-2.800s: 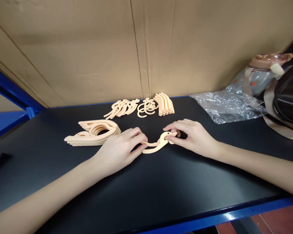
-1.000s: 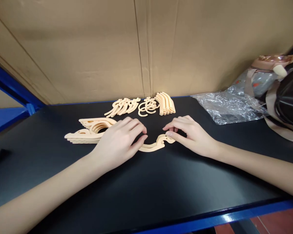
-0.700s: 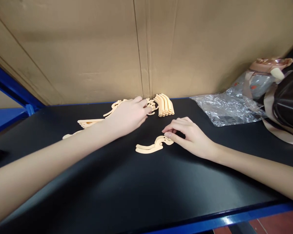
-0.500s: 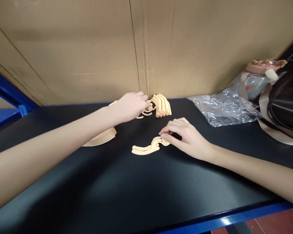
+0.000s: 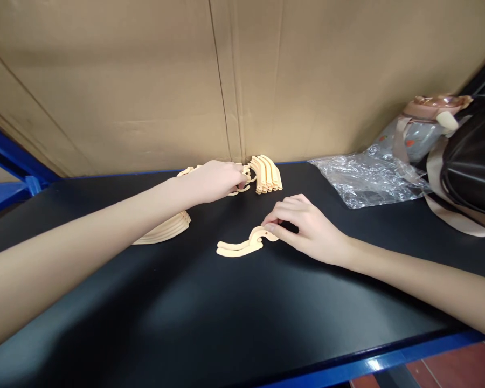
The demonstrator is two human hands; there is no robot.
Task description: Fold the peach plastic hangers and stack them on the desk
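Note:
My right hand pinches one end of a beige plastic piece that looks like a folding clothes hanger. Two slim curved arms of it point left, flat on the black tabletop. A small hole shows near the thumb. My left hand reaches over to a heap of small curved beige parts by the cardboard, fingers bent down among them. Its fingertips are mostly hidden, so what they grasp cannot be made out. Under my left forearm, partly covered, lies a stack of long curved beige arms.
Just right of the heap stands a neat bundle of curved beige arms. A crumpled clear plastic bag, a strapped drink bottle and a dark bag occupy the right side. Cardboard walls the back; a blue rail edges the front.
My left hand has dropped slightly lower into the heap of small parts. My right hand stays on the hanger, almost unmoved. The view has shifted a little.

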